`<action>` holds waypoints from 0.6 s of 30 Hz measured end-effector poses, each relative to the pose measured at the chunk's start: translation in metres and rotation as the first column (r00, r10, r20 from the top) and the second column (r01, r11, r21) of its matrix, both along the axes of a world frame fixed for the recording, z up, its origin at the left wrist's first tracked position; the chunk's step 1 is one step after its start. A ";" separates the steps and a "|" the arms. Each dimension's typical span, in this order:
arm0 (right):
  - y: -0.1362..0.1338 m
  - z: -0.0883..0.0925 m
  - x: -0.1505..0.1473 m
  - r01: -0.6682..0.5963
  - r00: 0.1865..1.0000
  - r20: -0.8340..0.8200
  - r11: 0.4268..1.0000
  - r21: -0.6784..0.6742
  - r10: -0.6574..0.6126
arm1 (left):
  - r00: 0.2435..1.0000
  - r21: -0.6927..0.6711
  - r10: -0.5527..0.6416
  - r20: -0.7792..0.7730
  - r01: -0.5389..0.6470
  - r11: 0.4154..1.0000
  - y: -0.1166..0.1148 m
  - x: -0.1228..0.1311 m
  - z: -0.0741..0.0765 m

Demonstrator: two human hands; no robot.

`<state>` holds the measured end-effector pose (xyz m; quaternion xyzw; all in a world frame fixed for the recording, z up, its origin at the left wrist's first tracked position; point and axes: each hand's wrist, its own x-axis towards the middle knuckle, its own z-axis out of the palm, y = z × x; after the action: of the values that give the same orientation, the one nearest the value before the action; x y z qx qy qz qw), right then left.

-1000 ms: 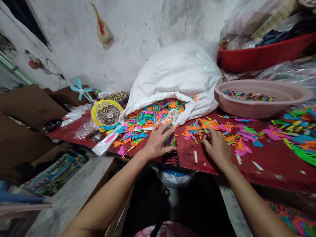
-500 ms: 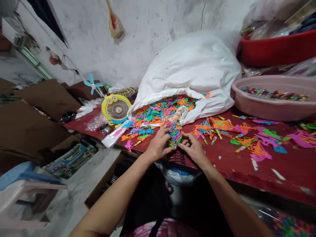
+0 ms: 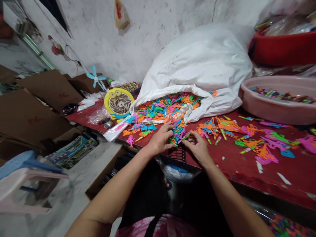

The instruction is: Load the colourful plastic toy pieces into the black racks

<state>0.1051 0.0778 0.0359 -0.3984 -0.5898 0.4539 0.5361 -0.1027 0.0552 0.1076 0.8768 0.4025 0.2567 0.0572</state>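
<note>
Two hands work at the near edge of a red worktop (image 3: 237,161), on either side of a heap of bright plastic pieces (image 3: 178,129).

The right hand (image 3: 198,148) pinches a thin green piece (image 3: 187,135) in narrowed fingers at the heap's right side; the left hand (image 3: 160,141) curves along the other side, thumb and fingers apart. The heap runs back to the mouth of a bulging white sack (image 3: 199,62), which closes off the far side, while bare red surface opens to the right, short of a pink basin (image 3: 274,110). A black wire grid (image 3: 178,155) shows at the edge, partly covered by the heap. The sack's depths are hidden, the right fingertips small and hard to make out, and the frame cuts off the basin.
</note>
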 end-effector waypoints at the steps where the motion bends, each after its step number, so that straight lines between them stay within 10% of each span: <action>1: -0.001 0.001 -0.001 0.006 1.000 -0.008 1.000 -0.003 -0.006 | 1.000 -0.005 0.000 0.002 0.000 1.000 0.000 0.000 0.000; 18: -0.008 -0.005 -0.017 0.127 0.991 -0.043 0.992 0.023 -0.126 | 1.000 -0.015 0.010 0.021 -0.009 1.000 -0.002 0.000 -0.004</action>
<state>0.0883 0.0702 0.0312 -0.4185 -0.5579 0.4197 0.5809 -0.1028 0.0529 0.1038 0.8717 0.4079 0.2634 0.0667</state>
